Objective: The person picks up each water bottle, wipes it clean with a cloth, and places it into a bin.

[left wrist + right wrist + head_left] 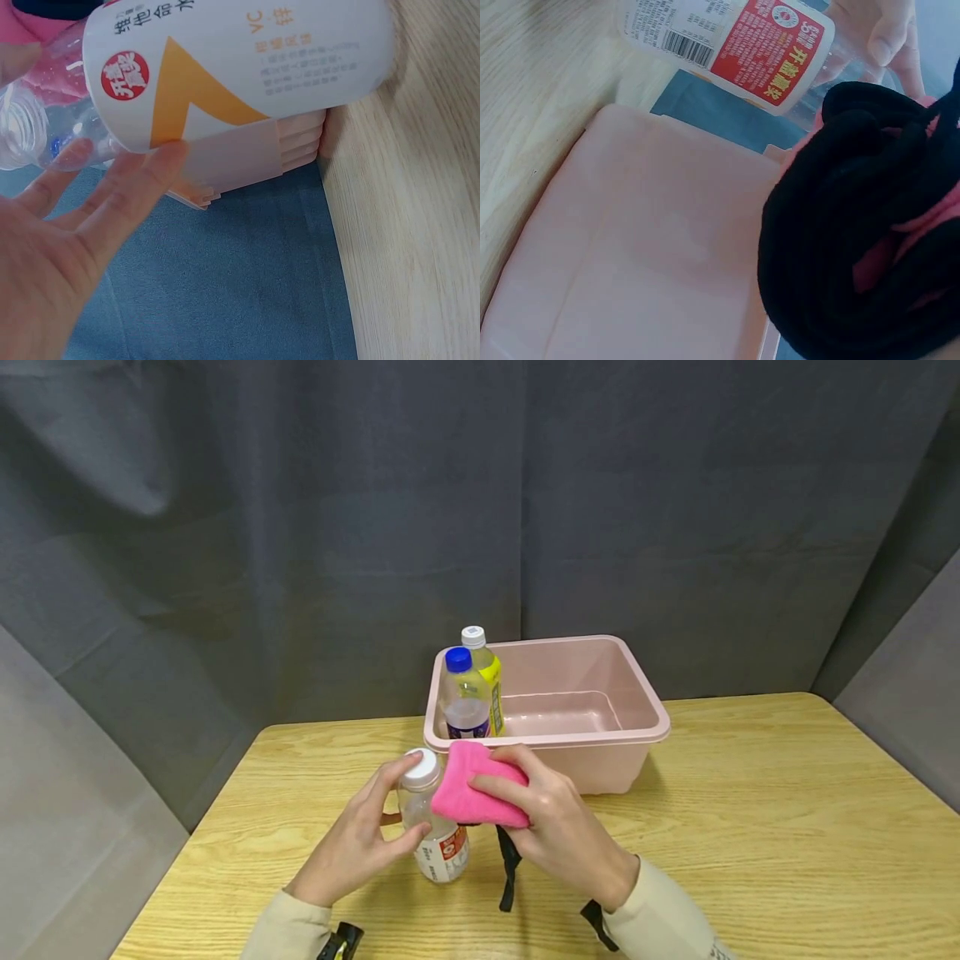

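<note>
My left hand holds a clear plastic bottle with a white cap, thumb on one side and fingers round the upper part. White, orange and red areas mark the bottle's label. Whether its base touches the wooden table cannot be told. In my right hand is a folded pink cloth, gripped against the bottle's right side near the shoulder. Seen from the right wrist, the cloth shows thick black folds, and a black strap dangles below it in the head view.
Just behind the hands stands a pink plastic bin. Inside its left end are a blue-capped bottle and a white-capped bottle with a yellow label. A dark curtain hangs behind the wooden table.
</note>
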`<action>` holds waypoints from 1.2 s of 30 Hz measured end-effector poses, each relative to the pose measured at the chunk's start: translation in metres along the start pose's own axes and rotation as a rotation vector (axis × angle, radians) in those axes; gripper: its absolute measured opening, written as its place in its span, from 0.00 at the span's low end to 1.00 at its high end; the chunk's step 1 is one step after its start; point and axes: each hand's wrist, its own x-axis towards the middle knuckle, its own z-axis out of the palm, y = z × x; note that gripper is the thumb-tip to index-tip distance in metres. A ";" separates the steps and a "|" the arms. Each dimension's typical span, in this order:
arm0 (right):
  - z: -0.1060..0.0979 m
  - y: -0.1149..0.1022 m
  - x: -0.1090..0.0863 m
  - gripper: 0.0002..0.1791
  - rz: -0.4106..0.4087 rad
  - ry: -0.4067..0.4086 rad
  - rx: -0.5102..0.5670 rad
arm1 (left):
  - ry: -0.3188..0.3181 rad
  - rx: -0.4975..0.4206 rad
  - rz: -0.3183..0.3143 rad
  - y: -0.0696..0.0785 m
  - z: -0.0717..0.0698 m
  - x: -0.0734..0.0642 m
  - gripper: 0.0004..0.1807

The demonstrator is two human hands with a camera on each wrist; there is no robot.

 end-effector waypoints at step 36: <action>0.012 0.011 -0.017 0.23 0.038 -0.504 -0.181 | 0.003 0.008 -0.021 0.000 0.001 -0.001 0.44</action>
